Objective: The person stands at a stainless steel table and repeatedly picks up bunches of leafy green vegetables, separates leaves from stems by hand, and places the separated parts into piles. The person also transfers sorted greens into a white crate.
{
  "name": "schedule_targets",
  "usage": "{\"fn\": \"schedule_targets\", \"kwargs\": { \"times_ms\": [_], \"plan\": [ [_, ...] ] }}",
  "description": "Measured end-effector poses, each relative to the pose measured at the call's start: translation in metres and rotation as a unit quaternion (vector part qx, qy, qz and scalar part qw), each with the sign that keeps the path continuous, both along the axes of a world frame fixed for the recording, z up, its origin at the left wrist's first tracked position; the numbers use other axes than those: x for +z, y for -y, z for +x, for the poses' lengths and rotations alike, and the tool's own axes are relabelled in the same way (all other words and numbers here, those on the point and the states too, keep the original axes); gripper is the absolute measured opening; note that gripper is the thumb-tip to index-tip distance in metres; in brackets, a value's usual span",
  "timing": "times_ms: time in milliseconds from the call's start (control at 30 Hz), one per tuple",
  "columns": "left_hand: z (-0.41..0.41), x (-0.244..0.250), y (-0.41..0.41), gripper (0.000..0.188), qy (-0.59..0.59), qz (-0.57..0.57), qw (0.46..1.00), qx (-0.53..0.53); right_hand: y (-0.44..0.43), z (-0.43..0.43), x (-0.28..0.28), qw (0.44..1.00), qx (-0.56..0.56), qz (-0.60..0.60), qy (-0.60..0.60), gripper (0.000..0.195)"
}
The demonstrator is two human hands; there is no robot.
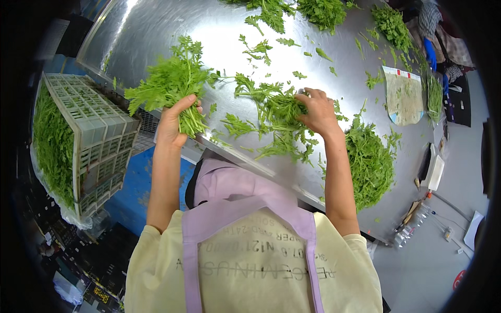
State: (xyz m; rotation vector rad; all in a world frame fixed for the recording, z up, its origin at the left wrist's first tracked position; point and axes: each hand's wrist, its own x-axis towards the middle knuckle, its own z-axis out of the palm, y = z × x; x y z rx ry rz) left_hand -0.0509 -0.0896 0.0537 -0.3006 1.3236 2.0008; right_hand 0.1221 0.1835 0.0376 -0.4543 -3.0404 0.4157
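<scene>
My left hand (174, 121) holds a bunch of leafy greens (172, 82), probably chrysanthemum greens, by the stems just over the table's near edge. The leaves fan out up and to the left, and the pale stem ends point down past my fingers. My right hand (319, 111) is at loose sprigs (274, 111) spread on the metal table (219, 43). Its thumb and fingers are around some leaves, though whether they grip them is unclear. Right of my right forearm lies a large heap of the same greens (370, 168).
A plastic crate (103, 129) full of greens stands tilted at left. More bunches (323, 13) lie along the far side. A printed clear bag (403, 96) lies at right, near another person's blue-gloved hand (429, 53) and a bagged bunch (434, 96). A white device (434, 172) sits below.
</scene>
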Motion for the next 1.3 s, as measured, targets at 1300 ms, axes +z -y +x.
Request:
{"fn": "schedule_targets", "kwargs": {
  "times_ms": [1300],
  "plan": [
    [0.118, -0.019, -0.045, 0.034, 0.055, -0.012, 0.976, -0.212, 0.096, 0.033, 0.002, 0.895, 0.012, -0.353, -0.272, 0.031]
  ]
}}
